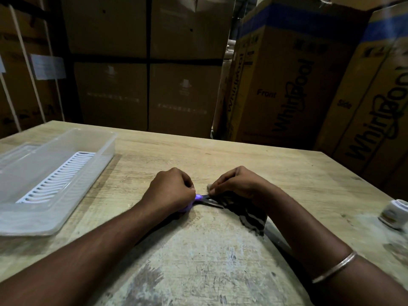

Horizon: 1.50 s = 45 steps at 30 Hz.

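Observation:
My left hand [171,191] grips the purple handles of a pair of scissors [207,200] in the middle of the wooden table [276,168]. The dark blades point right, toward a dark piece of material [251,214] lying flat under my right wrist. My right hand [236,184] has its fingers curled and pinches a small pale bit at the material's far edge, just above the blades. The handles are mostly hidden inside my left fist.
A clear plastic bin [92,155] with a white slotted insert [59,177] sits at the left. A small white jar [394,212] stands at the right edge. Stacked cardboard boxes [287,85] rise behind the table.

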{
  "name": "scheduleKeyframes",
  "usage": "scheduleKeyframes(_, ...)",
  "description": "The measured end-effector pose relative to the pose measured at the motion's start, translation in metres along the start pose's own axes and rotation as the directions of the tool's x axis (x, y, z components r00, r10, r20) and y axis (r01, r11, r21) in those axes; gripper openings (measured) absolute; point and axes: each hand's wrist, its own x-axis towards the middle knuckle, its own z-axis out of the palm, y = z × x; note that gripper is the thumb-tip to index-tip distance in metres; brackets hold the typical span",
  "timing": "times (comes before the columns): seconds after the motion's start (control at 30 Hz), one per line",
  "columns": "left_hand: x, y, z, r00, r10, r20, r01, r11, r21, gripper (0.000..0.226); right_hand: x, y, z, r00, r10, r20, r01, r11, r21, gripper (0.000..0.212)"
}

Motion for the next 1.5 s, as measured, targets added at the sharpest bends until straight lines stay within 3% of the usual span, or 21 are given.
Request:
scheduleKeyframes(0.23, 0.001, -0.001, 0.001, 1.000, 0.005, -0.004, -0.005, 1.000, -0.003, 0.016, 0.000, 0.002, 0.002, 0.998, -0.060, -0.009, 0.060, 0.998, 0.014, 0.012)
scheduleKeyframes(0.37, 0.001, -0.001, 0.000, 1.000, 0.005, -0.009, -0.005, 1.000, -0.002, 0.016, 0.004, 0.001, 0.008, 0.998, -0.037, -0.049, 0.037, 0.999, -0.008, 0.004)
scheduleKeyframes(0.7, -0.002, 0.000, 0.000, 1.000, -0.003, -0.014, 0.003, 1.000, 0.007, 0.019, 0.007, -0.004, 0.004, 0.994, 0.073, -0.086, -0.080, 0.993, -0.082, 0.011)
scheduleKeyframes(0.9, -0.002, 0.001, 0.000, 1.000, -0.004, -0.012, 0.004, 1.000, 0.007, 0.019, 0.010, -0.001, 0.009, 0.996, 0.026, -0.081, -0.030, 0.998, -0.051, 0.007)
scheduleKeyframes(1.1, -0.002, 0.000, 0.000, 1.000, -0.005, -0.015, 0.005, 1.000, 0.010, 0.019, 0.010, -0.002, 0.004, 0.992, 0.076, -0.103, -0.084, 0.994, -0.070, 0.009)
scheduleKeyframes(1.4, -0.002, 0.000, 0.000, 1.000, -0.005, -0.005, 0.005, 1.000, 0.022, 0.019, 0.008, 0.004, 0.003, 0.989, 0.030, -0.142, -0.047, 0.992, -0.114, 0.009)
scheduleKeyframes(1.5, -0.001, 0.000, -0.001, 1.000, -0.009, 0.001, 0.009, 1.000, 0.008, 0.021, -0.004, 0.009, -0.011, 0.996, -0.016, -0.093, 0.005, 0.993, -0.119, 0.011)
